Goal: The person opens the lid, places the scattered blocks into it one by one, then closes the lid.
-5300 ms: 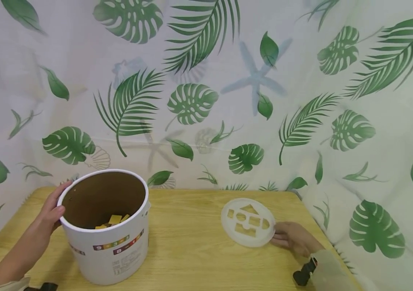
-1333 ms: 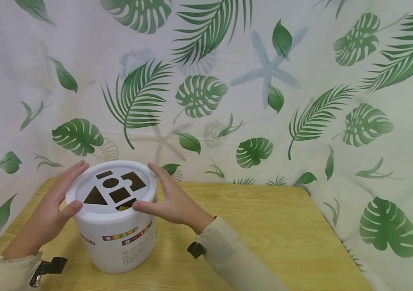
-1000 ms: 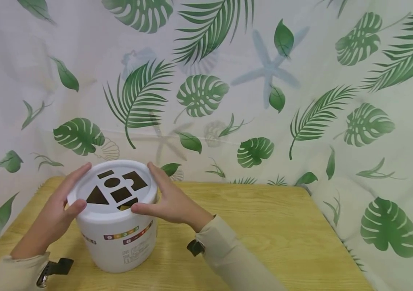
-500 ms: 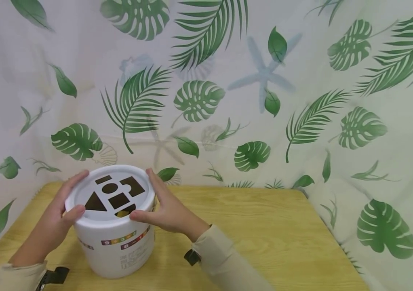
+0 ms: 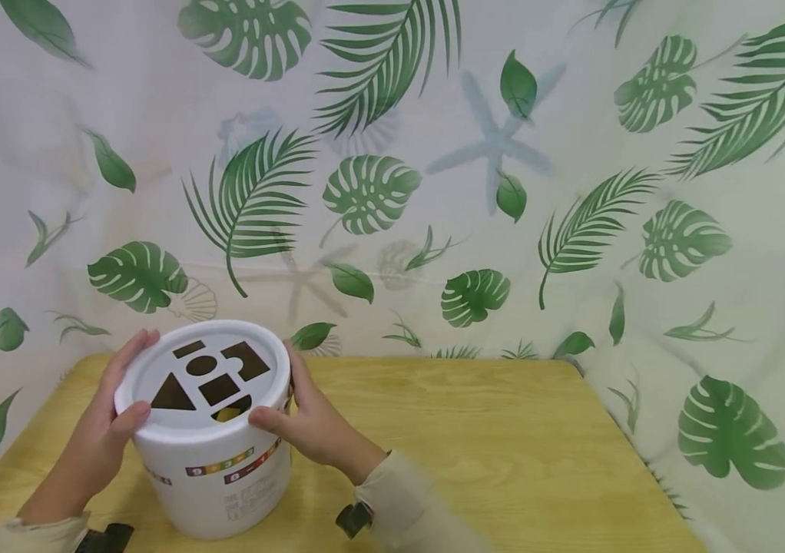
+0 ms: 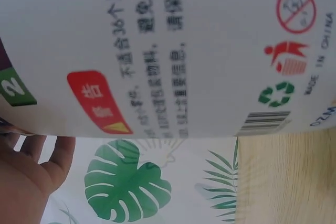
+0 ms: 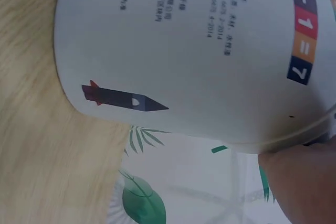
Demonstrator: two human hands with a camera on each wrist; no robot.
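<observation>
White shape-sorter bucket [image 5: 216, 468] stands upright on left part of wooden desk [image 5: 489, 445], its cut-out lid [image 5: 202, 374] on top. Left hand [image 5: 105, 430] and right hand [image 5: 306, 422] curl round the lid's rim, thumbs in front.

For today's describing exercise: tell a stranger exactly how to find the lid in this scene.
Start at the wooden table in front of the leaf-print curtain. On its left end stands a white tub, held between two hands. The lid is the flat white disc capping the tub, the only thing here pierced with cut-outs: a triangle, a circle, squares.
</observation>
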